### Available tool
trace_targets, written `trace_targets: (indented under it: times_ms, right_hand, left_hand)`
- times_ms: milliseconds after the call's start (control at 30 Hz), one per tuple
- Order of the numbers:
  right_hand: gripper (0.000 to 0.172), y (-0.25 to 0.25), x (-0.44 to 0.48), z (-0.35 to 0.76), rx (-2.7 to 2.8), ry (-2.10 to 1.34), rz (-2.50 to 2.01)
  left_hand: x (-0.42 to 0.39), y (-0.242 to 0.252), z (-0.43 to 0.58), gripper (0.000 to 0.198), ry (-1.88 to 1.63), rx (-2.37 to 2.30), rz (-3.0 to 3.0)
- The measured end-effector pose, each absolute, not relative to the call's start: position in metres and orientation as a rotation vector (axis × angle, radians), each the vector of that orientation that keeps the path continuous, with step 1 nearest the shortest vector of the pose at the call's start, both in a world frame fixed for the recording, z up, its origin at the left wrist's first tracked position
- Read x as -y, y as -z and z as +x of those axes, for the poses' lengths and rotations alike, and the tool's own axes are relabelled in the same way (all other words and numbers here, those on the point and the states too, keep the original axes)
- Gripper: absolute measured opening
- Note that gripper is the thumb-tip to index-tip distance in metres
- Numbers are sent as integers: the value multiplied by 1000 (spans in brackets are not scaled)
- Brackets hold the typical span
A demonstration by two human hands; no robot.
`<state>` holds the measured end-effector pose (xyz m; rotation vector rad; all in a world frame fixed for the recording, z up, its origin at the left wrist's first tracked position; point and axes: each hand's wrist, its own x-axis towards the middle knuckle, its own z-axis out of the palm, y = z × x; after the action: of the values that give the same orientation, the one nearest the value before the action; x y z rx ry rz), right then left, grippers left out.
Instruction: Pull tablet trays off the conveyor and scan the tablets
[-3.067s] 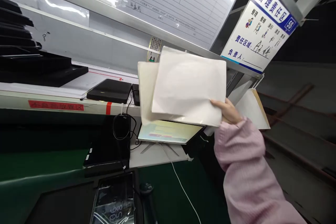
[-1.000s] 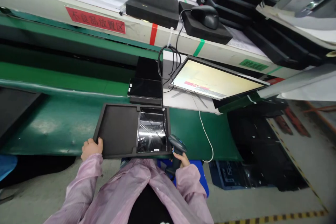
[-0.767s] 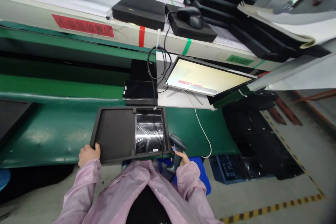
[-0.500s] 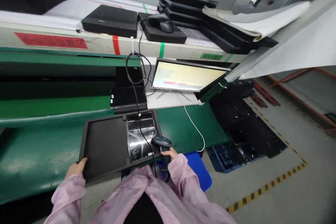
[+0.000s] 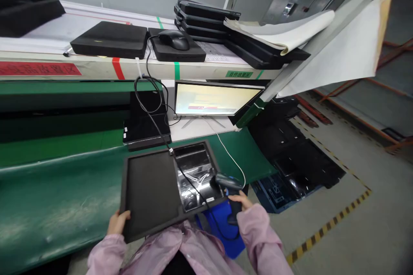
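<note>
Black: one tray, one scanner

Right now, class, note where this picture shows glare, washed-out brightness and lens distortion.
Head view: glare streaks the shiny bag in the tray; the monitor is washed out; the belt edge curves, wide-angle style; the left hand on the tray and right hand on the scanner look sharp.
</note>
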<state>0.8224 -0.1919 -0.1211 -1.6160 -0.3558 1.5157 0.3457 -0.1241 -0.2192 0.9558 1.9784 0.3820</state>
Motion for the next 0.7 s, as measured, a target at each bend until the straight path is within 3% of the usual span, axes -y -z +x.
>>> trace_targets:
  times_ms: [100, 200, 367, 700]
  right_hand:
    - [39, 94, 192, 882, 350, -1441, -1616]
    - [24, 72, 180, 942, 297, -1400, -1612]
    - [15, 60, 148, 1035, 153, -1264, -1710]
    - [20, 110, 106, 1055, 398, -906, -1995]
  left_hand:
    - [103, 205, 435, 10, -392, -1862, 972]
    - [82, 203, 526, 20, -389, -1767, 1004]
    - [72, 196, 639, 27, -355, -1728, 1062]
    - [82, 189, 688, 58, -304, -1712, 1223]
